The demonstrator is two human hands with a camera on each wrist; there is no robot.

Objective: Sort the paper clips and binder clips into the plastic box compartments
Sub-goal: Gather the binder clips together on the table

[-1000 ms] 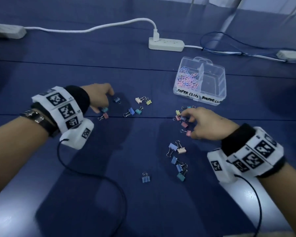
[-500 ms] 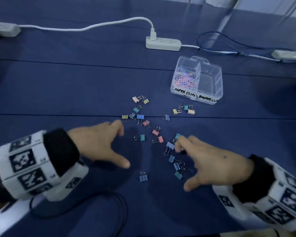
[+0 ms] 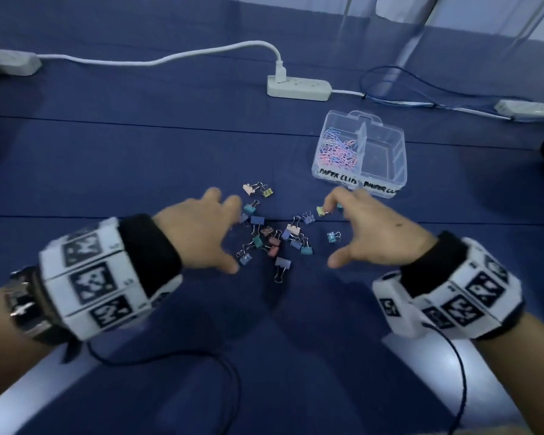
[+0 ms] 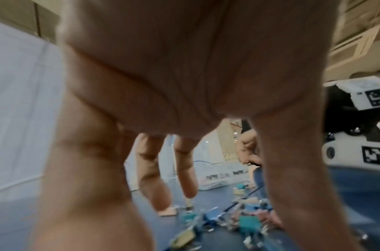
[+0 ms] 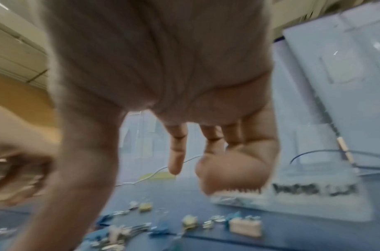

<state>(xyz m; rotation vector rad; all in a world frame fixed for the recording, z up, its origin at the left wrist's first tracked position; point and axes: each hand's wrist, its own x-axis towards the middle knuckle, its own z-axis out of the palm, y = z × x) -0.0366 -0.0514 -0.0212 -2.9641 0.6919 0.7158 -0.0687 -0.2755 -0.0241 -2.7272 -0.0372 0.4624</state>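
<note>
Spread, empty fingers [image 3: 212, 196] of both hands flank small pastel metal binder clips [image 3: 274, 240], seemingly light, stiff, best pinched across their bodies.

Both forearms reach forward, palms facing down, each wrist wrapped in a band. The left hand [image 3: 198, 227] has its fingers spread and its thumb held apart. The right hand [image 3: 377, 233] mirrors it, fingers loosely extended, holding nothing.
</note>
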